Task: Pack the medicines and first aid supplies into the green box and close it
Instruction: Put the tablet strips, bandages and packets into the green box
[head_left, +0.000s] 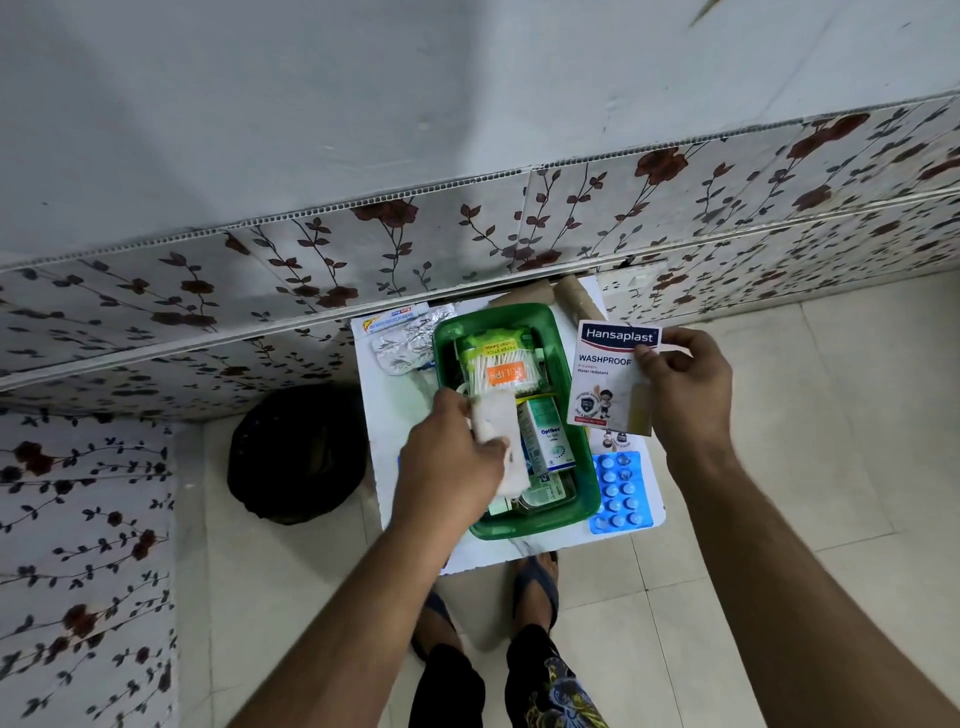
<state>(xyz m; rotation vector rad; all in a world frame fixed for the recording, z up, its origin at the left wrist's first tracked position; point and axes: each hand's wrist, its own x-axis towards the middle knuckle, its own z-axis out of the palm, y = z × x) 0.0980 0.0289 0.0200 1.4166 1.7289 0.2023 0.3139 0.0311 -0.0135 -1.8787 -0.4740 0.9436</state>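
The open green box (570, 364) sits on a small white table (400, 415). Inside lie a pack of cotton swabs (500, 370), an eye-drop carton (545, 439) and other small items. My left hand (452, 467) hovers over the box's left side, gripping a white strip of plasters (500, 441). My right hand (685, 389) holds a Hansaplast plaster pack (608, 379) upright, just right of the box. A blue tablet blister (619, 491) lies on the table right of the box. Silver blister strips (408, 343) and a sachet (387, 321) lie at the table's back left.
A brown cardboard roll (574, 296) lies behind the box against the floral-papered wall (467, 234). A black round object (296, 457) stands on the tiled floor left of the table. My sandalled feet (535, 582) are under the table's front edge.
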